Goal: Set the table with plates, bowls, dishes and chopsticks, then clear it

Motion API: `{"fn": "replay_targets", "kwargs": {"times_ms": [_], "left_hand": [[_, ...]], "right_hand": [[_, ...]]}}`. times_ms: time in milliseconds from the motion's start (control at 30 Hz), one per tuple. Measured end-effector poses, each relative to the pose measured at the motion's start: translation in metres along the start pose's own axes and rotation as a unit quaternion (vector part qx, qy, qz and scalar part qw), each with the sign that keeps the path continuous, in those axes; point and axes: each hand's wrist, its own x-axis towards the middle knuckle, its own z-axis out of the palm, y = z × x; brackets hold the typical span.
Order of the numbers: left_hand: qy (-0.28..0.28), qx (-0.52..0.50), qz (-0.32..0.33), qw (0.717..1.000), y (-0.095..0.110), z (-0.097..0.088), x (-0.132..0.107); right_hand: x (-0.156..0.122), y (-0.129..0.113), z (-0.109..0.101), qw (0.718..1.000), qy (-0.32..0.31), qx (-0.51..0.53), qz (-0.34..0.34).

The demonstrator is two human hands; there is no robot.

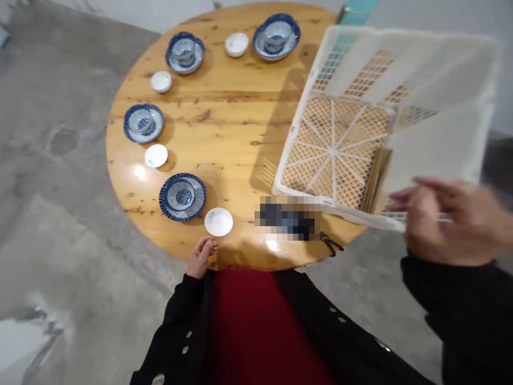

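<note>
White plastic crate: tilted, far edge resting on right side of round table, near rim gripped by right hand, fingers curled over edge. Likely light, stiff, lattice-walled; rim best hold. Left hand loosely curled on table edge, holding nothing, just below small white dish

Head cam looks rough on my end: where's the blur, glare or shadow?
Head view: the right hand and the near rim of the white crate are motion-blurred; glare shines on the round wooden table near the left hand; the crate throws a latticed shadow leftward; a pixelated patch covers something at the near edge.
</note>
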Motion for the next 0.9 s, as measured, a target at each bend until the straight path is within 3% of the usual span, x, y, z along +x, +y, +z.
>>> {"fn": "replay_targets", "kwargs": {"times_ms": [67,100,167,333,433,533,700,800,900], "left_hand": [[-0.002,0.0,0.004,1.0,-0.002,0.002,-0.008],[-0.003,0.001,0.005,1.0,-0.004,0.002,-0.012],[0.0,-0.001,0.002,1.0,-0.01,0.003,-0.022],[0.034,-0.014,-0.01,0.999,-0.029,-0.002,-0.047],[0.044,-0.005,-0.024,0.999,-0.041,-0.009,-0.057],[0.039,-0.004,-0.024,0.999,-0.05,-0.018,-0.06],[0.016,-0.024,0.004,1.0,-0.055,-0.041,-0.058],[0.004,-0.033,0.018,0.999,-0.059,-0.068,-0.058],[0.013,-0.052,0.017,0.998,-0.065,-0.108,-0.058]], "right_hand": [[-0.029,-0.023,0.021,0.998,0.042,0.027,-0.038],[-0.042,-0.034,0.034,0.997,0.035,0.047,-0.057],[-0.067,-0.05,0.062,0.986,-0.066,0.128,-0.085],[-0.123,-0.076,0.118,0.916,-0.301,0.259,-0.048],[-0.15,-0.092,0.137,0.889,-0.366,0.272,-0.043],[-0.167,-0.101,0.148,0.889,-0.375,0.259,-0.037],[-0.178,-0.111,0.155,0.913,-0.341,0.223,-0.024],[-0.181,-0.135,0.156,0.925,-0.323,0.199,-0.035],[-0.191,-0.18,0.16,0.93,-0.314,0.187,-0.045]]}}
